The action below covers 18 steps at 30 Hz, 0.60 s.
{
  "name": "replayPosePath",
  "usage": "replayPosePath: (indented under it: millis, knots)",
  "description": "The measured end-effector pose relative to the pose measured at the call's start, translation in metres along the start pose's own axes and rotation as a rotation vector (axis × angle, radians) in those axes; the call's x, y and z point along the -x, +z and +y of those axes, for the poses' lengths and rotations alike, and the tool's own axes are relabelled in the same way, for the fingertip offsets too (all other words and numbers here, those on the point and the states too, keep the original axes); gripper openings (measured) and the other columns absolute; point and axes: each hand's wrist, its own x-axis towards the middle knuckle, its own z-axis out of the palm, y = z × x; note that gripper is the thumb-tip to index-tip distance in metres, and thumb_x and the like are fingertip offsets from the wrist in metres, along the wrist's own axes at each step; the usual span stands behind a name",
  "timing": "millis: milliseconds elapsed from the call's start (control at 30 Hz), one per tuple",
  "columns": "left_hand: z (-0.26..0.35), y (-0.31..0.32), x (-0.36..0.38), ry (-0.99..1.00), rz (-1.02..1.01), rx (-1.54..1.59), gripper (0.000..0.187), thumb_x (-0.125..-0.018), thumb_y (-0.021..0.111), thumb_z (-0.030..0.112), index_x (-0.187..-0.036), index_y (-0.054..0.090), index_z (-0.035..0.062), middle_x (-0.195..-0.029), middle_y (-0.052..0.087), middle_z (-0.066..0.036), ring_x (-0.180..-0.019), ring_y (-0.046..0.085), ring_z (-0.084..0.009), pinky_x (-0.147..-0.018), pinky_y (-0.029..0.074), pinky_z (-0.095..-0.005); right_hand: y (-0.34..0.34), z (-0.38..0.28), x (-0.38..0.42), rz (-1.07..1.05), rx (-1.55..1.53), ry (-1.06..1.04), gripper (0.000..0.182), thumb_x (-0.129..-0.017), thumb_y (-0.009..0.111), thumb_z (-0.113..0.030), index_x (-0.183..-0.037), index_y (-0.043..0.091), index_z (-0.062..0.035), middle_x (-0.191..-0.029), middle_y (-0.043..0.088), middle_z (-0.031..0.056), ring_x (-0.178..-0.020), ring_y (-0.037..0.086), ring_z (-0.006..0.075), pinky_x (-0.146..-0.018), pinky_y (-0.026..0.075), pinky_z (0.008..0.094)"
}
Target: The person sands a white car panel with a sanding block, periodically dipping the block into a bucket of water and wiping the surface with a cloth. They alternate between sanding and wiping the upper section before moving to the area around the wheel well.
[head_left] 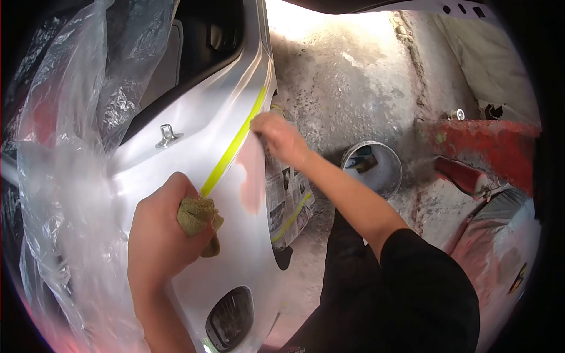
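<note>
A strip of bright yellow-green masking tape (pixel 236 145) runs slantwise along the silver-white car body panel (pixel 194 120). Its lower end is beside my left hand (pixel 159 226), which is closed around a bunched olive-green cloth (pixel 195 216). My right hand (pixel 281 140) is at the panel's edge, close to the tape. Its fingers are curled together, and what they pinch, if anything, is hidden. Below that hand, a pinkish-beige patch (pixel 252 182) shows on the panel. Newspaper (pixel 287 197) with a second strip of yellow-green tape (pixel 292 216) covers the area beside the panel edge.
Clear plastic sheeting (pixel 65 176) drapes over the car at left. A metal latch striker (pixel 167 136) sticks up from the panel, and a dark lamp (pixel 231 317) is set lower down. On the rough floor stands a bucket (pixel 388 170); a red beam (pixel 477 144) is at right.
</note>
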Motion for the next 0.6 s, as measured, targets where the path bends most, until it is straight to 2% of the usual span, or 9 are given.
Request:
replayPosePath:
  millis: [67, 133, 233, 333, 400, 467, 533, 600]
  knots:
    - [0.001, 0.001, -0.001, 0.011, 0.006, -0.011, 0.029, -0.071, 0.079, 0.009, -0.087, 0.055, 0.0039, -0.074, 0.067, -0.015, -0.068, 0.067, -0.0337, -0.062, 0.052, -0.0385, -0.002, 0.018, -0.001, -0.010, 0.029, 0.040, 0.031, -0.079, 0.063, 0.006, -0.109, 0.064, -0.0034, -0.110, 0.067, 0.0152, -0.105, 0.065, 0.0358, -0.093, 0.053, 0.0422]
    - [0.001, 0.000, 0.000, 0.008, 0.006, -0.026, 0.027, -0.071, 0.078, 0.009, -0.086, 0.055, 0.0037, -0.074, 0.067, -0.015, -0.067, 0.067, -0.0332, -0.061, 0.052, -0.0383, -0.001, 0.004, -0.006, -0.021, 0.026, 0.066, 0.030, -0.079, 0.063, 0.007, -0.108, 0.064, -0.0038, -0.108, 0.067, 0.0144, -0.104, 0.065, 0.0364, -0.092, 0.053, 0.0424]
    - [0.000, 0.002, -0.001, -0.002, 0.019, -0.027, 0.025, -0.073, 0.076, 0.008, -0.084, 0.055, 0.0035, -0.074, 0.067, -0.015, -0.067, 0.067, -0.0330, -0.061, 0.052, -0.0377, 0.007, -0.073, -0.005, 0.099, -0.097, -0.021, 0.029, -0.079, 0.062, 0.007, -0.106, 0.064, -0.0033, -0.102, 0.067, 0.0141, -0.101, 0.064, 0.0368, -0.090, 0.053, 0.0422]
    - [-0.002, 0.004, -0.001, -0.010, 0.008, 0.001, 0.023, -0.073, 0.075, 0.008, -0.084, 0.055, 0.0036, -0.074, 0.068, -0.014, -0.068, 0.068, -0.0334, -0.062, 0.052, -0.0375, 0.008, -0.042, -0.001, 0.084, -0.035, -0.049, 0.029, -0.078, 0.063, 0.007, -0.105, 0.065, -0.0035, -0.102, 0.067, 0.0138, -0.102, 0.064, 0.0359, -0.091, 0.053, 0.0414]
    - [0.000, 0.002, 0.000, -0.029, 0.001, 0.032, 0.022, -0.074, 0.074, 0.007, -0.083, 0.055, 0.0039, -0.074, 0.067, -0.014, -0.068, 0.068, -0.0339, -0.062, 0.052, -0.0376, 0.007, 0.017, 0.000, 0.059, 0.022, 0.059, 0.030, -0.077, 0.062, 0.008, -0.105, 0.066, -0.0035, -0.104, 0.067, 0.0147, -0.104, 0.065, 0.0346, -0.093, 0.053, 0.0408]
    - [0.004, 0.001, 0.000, -0.062, -0.016, 0.024, 0.022, -0.073, 0.075, 0.006, -0.083, 0.055, 0.0041, -0.074, 0.067, -0.014, -0.068, 0.067, -0.0349, -0.062, 0.052, -0.0381, 0.004, 0.028, -0.005, 0.059, 0.072, 0.094, 0.031, -0.075, 0.060, 0.010, -0.103, 0.066, -0.0026, -0.106, 0.067, 0.0158, -0.105, 0.065, 0.0347, -0.093, 0.053, 0.0412]
    - [0.003, 0.000, -0.001, -0.043, -0.012, -0.005, 0.023, -0.073, 0.075, 0.006, -0.083, 0.055, 0.0042, -0.073, 0.066, -0.015, -0.068, 0.067, -0.0357, -0.062, 0.052, -0.0387, 0.008, -0.021, -0.006, 0.076, 0.012, 0.032, 0.030, -0.075, 0.059, 0.010, -0.102, 0.065, -0.0023, -0.105, 0.067, 0.0151, -0.103, 0.064, 0.0356, -0.092, 0.053, 0.0422]
    - [-0.002, 0.002, -0.001, 0.016, 0.011, -0.055, 0.024, -0.072, 0.076, 0.006, -0.083, 0.055, 0.0043, -0.073, 0.066, -0.015, -0.068, 0.066, -0.0365, -0.061, 0.052, -0.0391, 0.007, -0.043, -0.007, 0.086, -0.014, -0.036, 0.030, -0.075, 0.059, 0.010, -0.101, 0.065, -0.0022, -0.104, 0.067, 0.0147, -0.101, 0.064, 0.0360, -0.091, 0.053, 0.0426]
